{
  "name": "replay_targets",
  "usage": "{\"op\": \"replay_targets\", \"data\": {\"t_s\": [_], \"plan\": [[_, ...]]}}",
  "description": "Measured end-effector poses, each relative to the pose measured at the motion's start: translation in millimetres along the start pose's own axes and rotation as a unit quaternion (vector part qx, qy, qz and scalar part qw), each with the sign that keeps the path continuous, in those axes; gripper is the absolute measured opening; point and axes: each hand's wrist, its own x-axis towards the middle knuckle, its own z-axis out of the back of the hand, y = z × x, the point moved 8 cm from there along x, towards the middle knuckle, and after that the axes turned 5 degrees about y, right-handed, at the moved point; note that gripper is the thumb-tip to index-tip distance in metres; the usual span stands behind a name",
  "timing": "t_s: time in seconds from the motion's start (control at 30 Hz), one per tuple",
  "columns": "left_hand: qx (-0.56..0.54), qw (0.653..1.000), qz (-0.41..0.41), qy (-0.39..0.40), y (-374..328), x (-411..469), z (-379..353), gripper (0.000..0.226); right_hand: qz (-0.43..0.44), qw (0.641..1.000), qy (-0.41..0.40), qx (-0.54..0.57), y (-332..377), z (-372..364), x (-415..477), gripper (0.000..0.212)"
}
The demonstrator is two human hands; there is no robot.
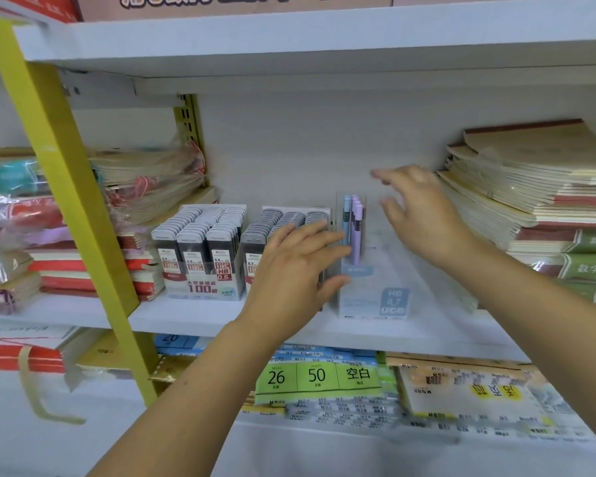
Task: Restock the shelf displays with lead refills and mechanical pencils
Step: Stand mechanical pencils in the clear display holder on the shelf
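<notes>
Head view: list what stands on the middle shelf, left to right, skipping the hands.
Bagged notebooks, red-edged notebook stack, 0.5 lead refill display, second lead refill display, mechanical pencil display, beige notebook stack.

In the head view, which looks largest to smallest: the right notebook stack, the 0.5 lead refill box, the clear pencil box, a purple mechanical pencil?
1. right notebook stack
2. 0.5 lead refill box and clear pencil box: about alike; the left hand covers part of the latter, so unranked
3. purple mechanical pencil
</notes>
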Motion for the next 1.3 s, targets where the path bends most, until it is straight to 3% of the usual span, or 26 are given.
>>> {"op": "replay_targets", "data": {"t_s": [0.1, 0.17, 0.23, 0.33, 0.43, 0.57, 0.67, 0.73, 0.9, 1.03, 1.17, 1.3], "plan": [[0.003, 0.998, -0.017, -0.061, -8.1, -23.9, 12.1, 0.034, 0.064, 0.978, -0.161, 0.12, 35.9, 38.0, -54.0, 0.027], [-0.021, 0.99, -0.018, -0.139, -7.5, -63.7, 18.8, 0.024, 0.108, 0.964, -0.154, 0.19, 64.3, 27.5, -100.4, 0.021], [-0.038, 0.99, 0.013, -0.136, -1.7, -119.8, 1.0, 0.02, 0.091, 0.965, -0.039, 0.243, 78.3, -23.2, -143.5, 0.017], [-0.106, 0.979, 0.169, 0.043, 21.2, -224.7, -70.8, 0.021, -0.017, 0.95, 0.203, 0.239, 69.1, -148.3, -226.0, 0.017], [-0.183, 0.888, 0.344, 0.243, 43.0, -348.7, -152.3, 0.027, -0.126, 0.856, 0.463, 0.193, 48.7, -280.5, -344.0, 0.027], [-0.249, 0.746, 0.467, 0.405, 52.0, -480.3, -219.9, 0.041, -0.229, 0.755, 0.596, 0.148, 30.9, -373.1, -472.9, 0.049], [-0.254, 0.688, 0.498, 0.463, 50.6, -535.3, -250.9, 0.04, -0.292, 0.708, 0.623, 0.158, 28.2, -412.4, -529.7, 0.054], [-0.265, 0.668, 0.497, 0.486, 44.5, -555.6, -271.8, 0.038, -0.32, 0.687, 0.633, 0.158, 27.3, -432.1, -553.0, 0.069], [-0.264, 0.635, 0.512, 0.515, 38.4, -582.7, -311.2, 0.057, -0.373, 0.673, 0.606, 0.199, 31.0, -457.4, -579.3, 0.094], [-0.265, 0.611, 0.497, 0.556, 28.0, -594.0, -330.5, 0.072, -0.369, 0.689, 0.589, 0.207, 39.6, -462.9, -592.1, 0.084], [-0.264, 0.617, 0.475, 0.57, 25.3, -596.9, -339.0, 0.079, -0.311, 0.698, 0.621, 0.173, 39.4, -467.5, -593.1, 0.062], [-0.267, 0.618, 0.477, 0.566, 28.9, -597.5, -341.6, 0.075, -0.301, 0.688, 0.635, 0.179, 44.2, -470.0, -593.9, 0.056]]}}
